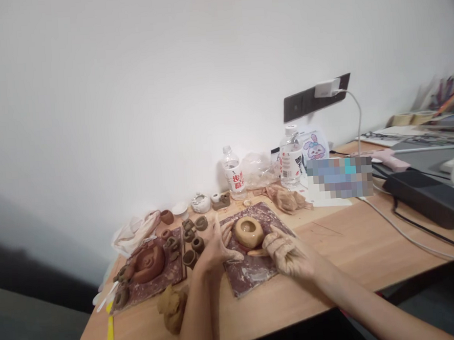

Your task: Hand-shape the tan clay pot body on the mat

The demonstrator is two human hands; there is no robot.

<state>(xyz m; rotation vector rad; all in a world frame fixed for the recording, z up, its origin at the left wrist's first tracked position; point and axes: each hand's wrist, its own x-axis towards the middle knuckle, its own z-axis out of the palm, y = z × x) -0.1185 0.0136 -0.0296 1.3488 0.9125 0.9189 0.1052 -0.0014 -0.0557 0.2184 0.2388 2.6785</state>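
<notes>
Wooden tabletop (pixel 331 245) bears a clay-smeared board (pixel 252 278) with a hollow clay form (pixel 248 232) on it, between the left hand (pixel 214 247) and right hand (pixel 288 253). Both rest against it, fingers spread, unclamped; light, even pressure suits it.

We see a tan clay pot (pixel 248 232) with a yellower hollow, on a maroon board (pixel 252 277) streaked white.

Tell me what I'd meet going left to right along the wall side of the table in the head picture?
Crumpled white cloth, small brown clay cup, white bowl, round white pot, water bottle, clear plastic bag, bigger water bottle, bunny picture.
</notes>
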